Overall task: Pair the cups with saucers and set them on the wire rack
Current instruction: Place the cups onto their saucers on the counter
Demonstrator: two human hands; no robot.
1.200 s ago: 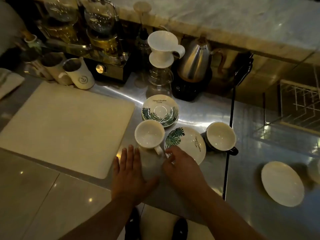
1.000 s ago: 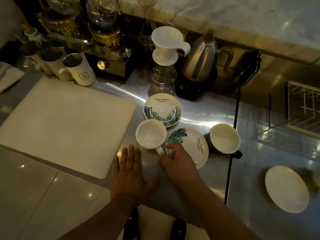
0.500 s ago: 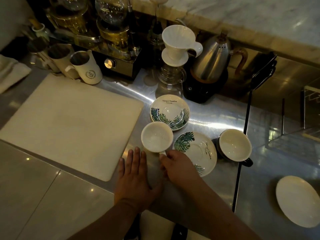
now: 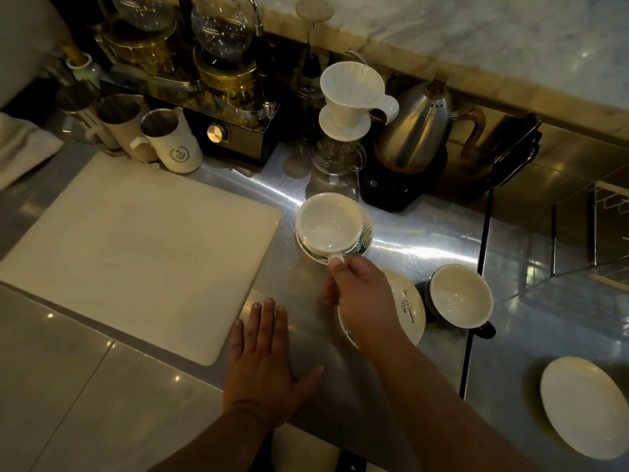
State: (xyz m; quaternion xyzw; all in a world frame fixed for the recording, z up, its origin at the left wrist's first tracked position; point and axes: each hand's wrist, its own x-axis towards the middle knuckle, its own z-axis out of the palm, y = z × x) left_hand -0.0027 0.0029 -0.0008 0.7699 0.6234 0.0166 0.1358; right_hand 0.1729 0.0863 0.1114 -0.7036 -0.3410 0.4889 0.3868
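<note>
My right hand [image 4: 362, 294] pinches the handle of a white cup [image 4: 328, 222] and holds it over the far leaf-print saucer [image 4: 365, 238], mostly covering it; whether the cup touches the saucer I cannot tell. A second leaf-print saucer [image 4: 408, 306] lies under my right wrist, partly hidden. To its right stands a dark cup with a white inside [image 4: 459, 296]. A plain white saucer [image 4: 583, 405] lies at the far right. My left hand [image 4: 267, 356] rests flat on the steel counter, fingers spread. The wire rack [image 4: 609, 219] shows at the right edge.
A large white mat [image 4: 136, 247] covers the counter on the left. Behind the saucers stand a white dripper on a glass server [image 4: 347, 107], a steel kettle [image 4: 418, 131] on a black base, milk pitchers [image 4: 173, 141] and siphon brewers. A thin black upright [image 4: 476, 281] divides the counter.
My right hand took the white cup by its handle, lifted it off the counter and carried it away from me over the far leaf-print saucer. The left hand stayed flat.
</note>
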